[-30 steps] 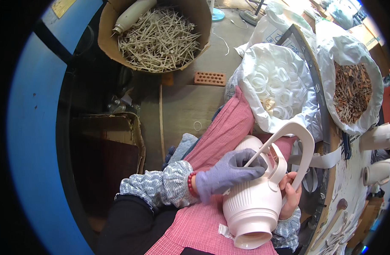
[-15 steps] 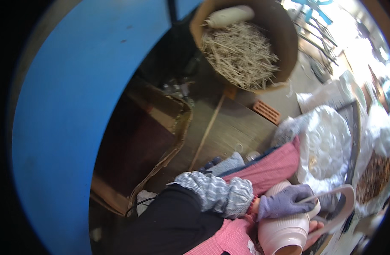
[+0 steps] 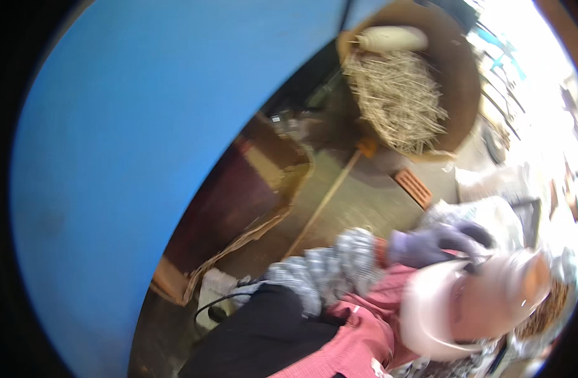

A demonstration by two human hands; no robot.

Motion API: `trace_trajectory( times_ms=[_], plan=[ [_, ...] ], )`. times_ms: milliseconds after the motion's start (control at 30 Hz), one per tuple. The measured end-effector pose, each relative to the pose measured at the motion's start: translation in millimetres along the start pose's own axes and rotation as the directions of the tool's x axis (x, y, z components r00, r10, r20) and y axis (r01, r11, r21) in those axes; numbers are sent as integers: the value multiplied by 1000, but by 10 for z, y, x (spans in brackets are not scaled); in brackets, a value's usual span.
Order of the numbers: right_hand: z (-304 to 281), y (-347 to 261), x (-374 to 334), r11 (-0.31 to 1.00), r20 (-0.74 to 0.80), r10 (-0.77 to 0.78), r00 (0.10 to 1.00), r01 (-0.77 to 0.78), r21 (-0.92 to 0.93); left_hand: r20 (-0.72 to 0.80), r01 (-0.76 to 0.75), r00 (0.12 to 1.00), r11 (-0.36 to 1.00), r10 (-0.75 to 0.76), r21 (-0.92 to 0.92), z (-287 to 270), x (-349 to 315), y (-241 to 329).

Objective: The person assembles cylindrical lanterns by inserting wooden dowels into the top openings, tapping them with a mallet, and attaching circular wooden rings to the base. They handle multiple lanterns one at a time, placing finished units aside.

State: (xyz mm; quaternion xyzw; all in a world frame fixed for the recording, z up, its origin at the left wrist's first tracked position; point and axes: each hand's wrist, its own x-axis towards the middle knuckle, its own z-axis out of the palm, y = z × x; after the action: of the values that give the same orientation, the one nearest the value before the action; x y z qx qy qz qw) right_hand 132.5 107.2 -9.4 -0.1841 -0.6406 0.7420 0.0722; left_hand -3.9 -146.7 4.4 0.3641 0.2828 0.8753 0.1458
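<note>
A pale pink plastic jug (image 3: 424,309) with a rounded body and a narrower mouth lies tilted at the lower right, mouth toward the right. Motion smears its outline. My left hand (image 3: 437,244), in a purple-grey glove, is closed at the jug's upper edge, fingers curled over it. The left arm wears a black sleeve and a grey checked cuff cover (image 3: 327,271). A blurred peach-coloured patch covers part of the jug; whether that is my right hand or jug surface I cannot tell. Pink checked clothing (image 3: 371,327) shows beneath the jug.
A large blue surface (image 3: 131,157) fills the left. Beside it stands an open cardboard box (image 3: 283,208). A round brown bin (image 3: 462,82) holds many thin pale sticks and a cream bottle. A stick, a perforated orange brick (image 3: 414,188) and white plastic bags (image 3: 484,214) lie about the floor.
The jug has swung up and turned, its mouth moving from the near side toward the right. My left hand has shifted up slightly. The right fingers visible before cannot be made out. The view has shifted.
</note>
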Motion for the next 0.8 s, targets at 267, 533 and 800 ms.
trace_trajectory(
  times_ms=[267,533,800],
  plan=[
    [-1821,-1520,243,777,-414,-550,725,626,66,-590,614,777,463,-218,639,-1572,-1936,-256],
    [-3751,-1583,-856,527,-568,-822,-44,322,-787,-747,815,566,374,-349,443,-1858,-2161,-977],
    [-5881,-1660,-762,749,-736,-661,-146,-74,-658,-806,849,528,167,-269,501,-1688,-2007,-975]
  ],
)
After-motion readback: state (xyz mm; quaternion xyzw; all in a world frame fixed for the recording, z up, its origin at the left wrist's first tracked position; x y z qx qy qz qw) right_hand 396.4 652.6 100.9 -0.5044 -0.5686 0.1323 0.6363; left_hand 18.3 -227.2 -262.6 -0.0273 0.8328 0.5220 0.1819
